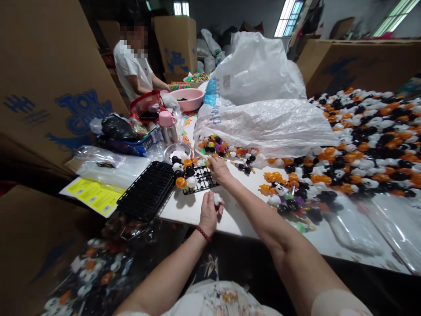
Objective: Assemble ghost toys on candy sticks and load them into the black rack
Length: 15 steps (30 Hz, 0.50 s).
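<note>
My left hand point(209, 212), with a red bead bracelet at the wrist, is closed round a small white toy point(217, 199) near the table's front edge. Farther forward, my right hand point(219, 170) reaches over the right end of a black grid tray point(201, 181); its fingers are pressed together beside a small orange and green piece, and what they grip is too small to name. Several orange, black and white toy heads point(180, 182) stand on the tray's left part. Colourful small toys point(213, 145) spill from a large white plastic bag point(263, 123) just beyond.
Stacked black grids point(148, 188) and yellow label sheets point(95, 193) lie at left. A steel flask point(169, 131), metal bowl point(169, 151) and pink basin point(187, 100) stand farther back. Toy heads point(378, 145) are heaped at right. Another person point(133, 72) works at the back left.
</note>
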Each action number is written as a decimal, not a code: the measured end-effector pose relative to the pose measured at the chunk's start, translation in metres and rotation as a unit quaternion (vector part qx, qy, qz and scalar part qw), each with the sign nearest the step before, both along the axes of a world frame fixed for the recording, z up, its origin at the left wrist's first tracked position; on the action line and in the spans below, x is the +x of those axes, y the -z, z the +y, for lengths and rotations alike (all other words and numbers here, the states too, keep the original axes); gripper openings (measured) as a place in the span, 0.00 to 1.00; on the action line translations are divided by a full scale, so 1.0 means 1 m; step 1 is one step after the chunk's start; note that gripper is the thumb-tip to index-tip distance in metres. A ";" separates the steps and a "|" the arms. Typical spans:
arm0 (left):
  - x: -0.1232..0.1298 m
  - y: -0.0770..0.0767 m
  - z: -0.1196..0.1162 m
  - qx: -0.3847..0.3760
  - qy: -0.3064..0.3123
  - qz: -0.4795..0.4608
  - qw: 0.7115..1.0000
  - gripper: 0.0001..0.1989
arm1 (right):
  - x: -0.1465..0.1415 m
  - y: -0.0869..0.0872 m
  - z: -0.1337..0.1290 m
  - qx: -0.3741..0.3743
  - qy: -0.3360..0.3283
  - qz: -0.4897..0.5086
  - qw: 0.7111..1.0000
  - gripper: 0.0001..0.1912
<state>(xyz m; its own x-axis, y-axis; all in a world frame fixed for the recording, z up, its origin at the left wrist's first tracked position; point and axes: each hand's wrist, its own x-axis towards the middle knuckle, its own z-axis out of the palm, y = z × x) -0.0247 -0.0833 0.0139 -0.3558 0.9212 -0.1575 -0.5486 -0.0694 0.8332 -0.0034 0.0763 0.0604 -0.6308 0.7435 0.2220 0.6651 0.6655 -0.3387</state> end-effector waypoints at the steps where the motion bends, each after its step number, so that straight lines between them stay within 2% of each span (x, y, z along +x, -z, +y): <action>1: 0.000 0.000 0.001 -0.007 -0.010 -0.001 1.000 0.23 | 0.008 -0.004 -0.010 -0.005 0.012 0.041 0.999 0.22; 3: 0.000 -0.001 0.001 -0.017 -0.027 0.001 0.999 0.25 | 0.031 -0.009 -0.038 -0.032 0.031 0.162 0.986 0.21; 5: 0.000 -0.002 0.002 -0.016 -0.035 0.003 0.999 0.25 | 0.060 -0.010 -0.074 -0.091 0.043 0.256 0.961 0.19; 7: 0.000 -0.003 0.002 -0.013 -0.033 0.008 0.999 0.26 | 0.087 -0.007 -0.108 -0.153 0.060 0.289 0.943 0.17; 9: 0.000 -0.004 0.003 -0.011 -0.036 0.015 0.999 0.26 | 0.105 -0.003 -0.133 -0.167 0.072 0.306 0.934 0.16; 11: 0.001 -0.003 0.003 -0.009 -0.038 0.020 0.999 0.26 | 0.114 0.001 -0.147 -0.151 0.073 0.309 0.936 0.15; 15: 0.004 0.001 -0.002 -0.023 -0.035 0.033 0.999 0.26 | 0.112 0.006 -0.149 -0.114 0.053 0.285 0.950 0.14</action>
